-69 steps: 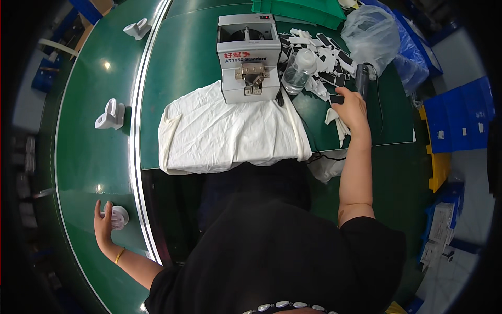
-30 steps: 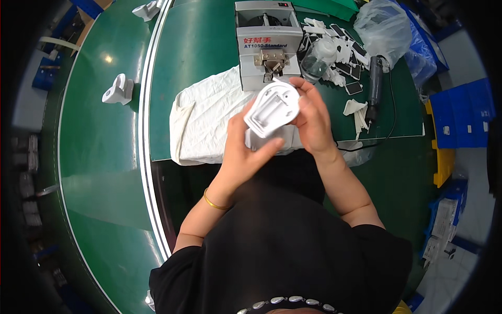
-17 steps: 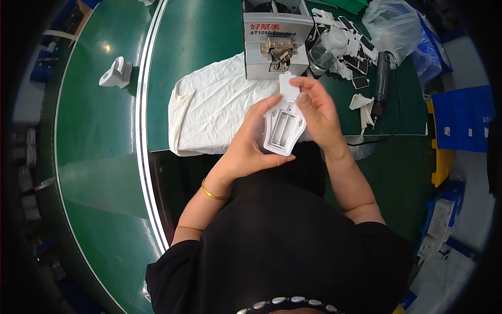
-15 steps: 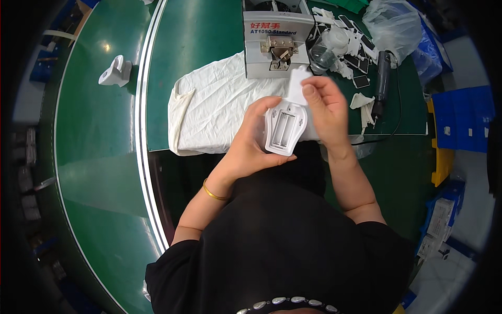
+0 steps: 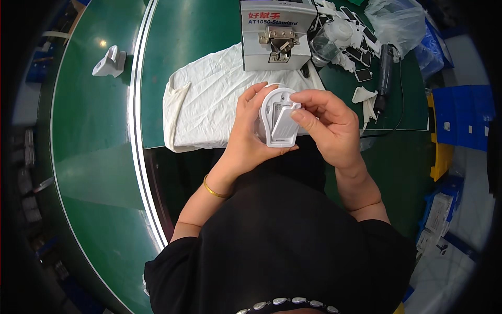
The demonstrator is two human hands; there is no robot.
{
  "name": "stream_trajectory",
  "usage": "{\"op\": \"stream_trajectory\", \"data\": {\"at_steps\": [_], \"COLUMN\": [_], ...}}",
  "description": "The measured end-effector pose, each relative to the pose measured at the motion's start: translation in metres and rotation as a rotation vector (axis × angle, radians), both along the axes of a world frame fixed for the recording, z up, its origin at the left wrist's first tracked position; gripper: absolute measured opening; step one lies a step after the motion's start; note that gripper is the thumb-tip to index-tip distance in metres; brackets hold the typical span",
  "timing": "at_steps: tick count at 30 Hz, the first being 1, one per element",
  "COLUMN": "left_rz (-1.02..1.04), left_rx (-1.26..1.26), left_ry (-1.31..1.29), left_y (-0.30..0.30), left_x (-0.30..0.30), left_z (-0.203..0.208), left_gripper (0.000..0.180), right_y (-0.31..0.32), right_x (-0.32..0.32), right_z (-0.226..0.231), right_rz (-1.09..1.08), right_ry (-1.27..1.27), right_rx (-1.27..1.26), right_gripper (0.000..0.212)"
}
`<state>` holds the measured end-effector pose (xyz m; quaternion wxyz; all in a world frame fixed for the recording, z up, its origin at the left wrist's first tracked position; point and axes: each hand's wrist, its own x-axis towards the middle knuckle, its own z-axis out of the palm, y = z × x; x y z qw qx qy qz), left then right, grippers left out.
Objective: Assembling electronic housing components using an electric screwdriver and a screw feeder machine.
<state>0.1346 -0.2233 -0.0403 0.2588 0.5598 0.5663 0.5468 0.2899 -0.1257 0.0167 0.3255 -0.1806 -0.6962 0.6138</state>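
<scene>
1. Green workbench (image 5: 198,31): white cloth (image 5: 206,102) spread along its near edge, grey machine (image 5: 280,49) standing just behind.
2. Left hand (image 5: 246,138) curls around a white housing (image 5: 276,99), which it holds up above the cloth's near edge, its recessed face toward the camera.
3. Right hand (image 5: 334,128) is narrowed to a pinch, thumb and forefinger on the upper end of a white cover (image 5: 284,125).
4. Cover lies slantwise over the housing's recess, upper end leaning right (cannot tell whether its lower end is seated).
5. Right of machine: clear bottle (image 5: 325,46), loose black-and-white pieces, dark cylindrical tool (image 5: 386,73).
6. Another white housing (image 5: 107,63) sits on the left-hand green surface (image 5: 104,131).
</scene>
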Motion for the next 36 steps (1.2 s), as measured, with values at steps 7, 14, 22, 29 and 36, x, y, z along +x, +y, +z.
{"op": "stream_trajectory", "data": {"at_steps": [7,14,22,29,36], "left_rz": [-0.043,-0.028,-0.076,-0.358,-0.099], "left_rx": [-0.051,-0.020,0.071,0.034,0.140], "left_ry": [-0.291,-0.212,-0.180,-0.511,-0.260], "left_y": [-0.004,-0.006,-0.009,-0.016,-0.012], "left_x": [0.004,0.003,0.001,-0.014,-0.002], "left_z": [-0.011,-0.011,-0.011,0.001,-0.001], "left_gripper": [0.101,0.101,0.097,0.064,0.045], "right_y": [-0.004,-0.007,-0.007,-0.016,-0.013], "right_x": [-0.002,-0.001,-0.007,-0.006,-0.005], "right_z": [0.006,-0.004,-0.027,-0.026,-0.029], "right_rz": [-0.052,-0.097,0.041,-0.006,0.006], "right_ry": [-0.179,-0.176,-0.033,-0.028,-0.009], "right_rx": [0.036,0.454,-0.321,-0.201,-0.264], "right_gripper": [0.023,0.030,0.062,0.065,0.064]}}
